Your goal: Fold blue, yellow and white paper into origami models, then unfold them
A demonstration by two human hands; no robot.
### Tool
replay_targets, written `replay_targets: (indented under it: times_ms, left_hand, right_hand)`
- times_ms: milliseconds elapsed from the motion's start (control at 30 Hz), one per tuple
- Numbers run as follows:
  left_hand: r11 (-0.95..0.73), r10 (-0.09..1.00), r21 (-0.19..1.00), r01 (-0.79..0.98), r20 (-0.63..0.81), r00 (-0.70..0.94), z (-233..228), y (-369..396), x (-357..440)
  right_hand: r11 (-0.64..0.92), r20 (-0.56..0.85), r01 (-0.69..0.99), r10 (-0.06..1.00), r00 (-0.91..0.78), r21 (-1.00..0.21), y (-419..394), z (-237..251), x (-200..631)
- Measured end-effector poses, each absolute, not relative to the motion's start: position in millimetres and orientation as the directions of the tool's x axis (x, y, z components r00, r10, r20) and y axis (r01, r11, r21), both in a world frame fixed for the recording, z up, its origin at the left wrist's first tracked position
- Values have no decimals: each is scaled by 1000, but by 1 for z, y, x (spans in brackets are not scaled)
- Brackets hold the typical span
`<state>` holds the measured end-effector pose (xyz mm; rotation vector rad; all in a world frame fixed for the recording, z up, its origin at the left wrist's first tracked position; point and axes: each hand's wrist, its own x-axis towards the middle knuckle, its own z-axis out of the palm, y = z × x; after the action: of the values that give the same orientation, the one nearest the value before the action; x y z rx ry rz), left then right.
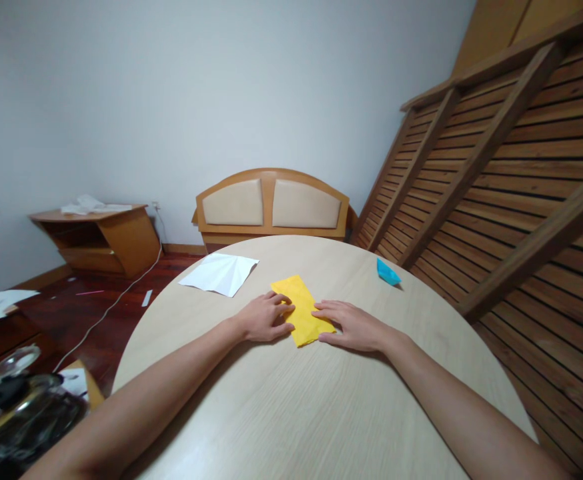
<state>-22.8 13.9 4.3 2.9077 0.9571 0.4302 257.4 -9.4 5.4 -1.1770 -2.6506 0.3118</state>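
Observation:
A folded sheet of yellow paper [302, 308] lies flat on the round table [291, 407], turned at a slant between my hands. My left hand [266, 318] rests on its left edge, with the fingers apart and slightly bent. On the right edge lies my right hand [349, 325], its fingers stretched out over the paper and the thumb near the lower corner. Both hands press on the sheet from above; neither grasps it. A creased white sheet of paper [220, 273] is to the left, and a small folded blue paper [388, 273] sits at the right.
Behind the table stands a wooden headboard [267, 203] with pale panels. Wooden slats [496, 180] lean along the right side. At the left are a low cabinet [126, 243], a white cable [116, 303] on the floor, and a glass pot [36, 410].

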Motion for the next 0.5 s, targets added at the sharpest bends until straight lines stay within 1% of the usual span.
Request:
replay_targets:
  times_ms: [167, 267, 500]
  left_hand:
    - [-850, 527, 155, 504, 218, 821, 8, 18, -31]
    - [-851, 525, 156, 501, 231, 819, 8, 21, -33]
    - [-852, 522, 116, 510, 228, 822, 6, 22, -33]
  right_hand:
    - [682, 163, 678, 728, -666, -273, -13, 12, 253]
    - [682, 172, 676, 728, -663, -280, -15, 17, 250]
    - [690, 164, 676, 721, -673, -260, -14, 18, 247]
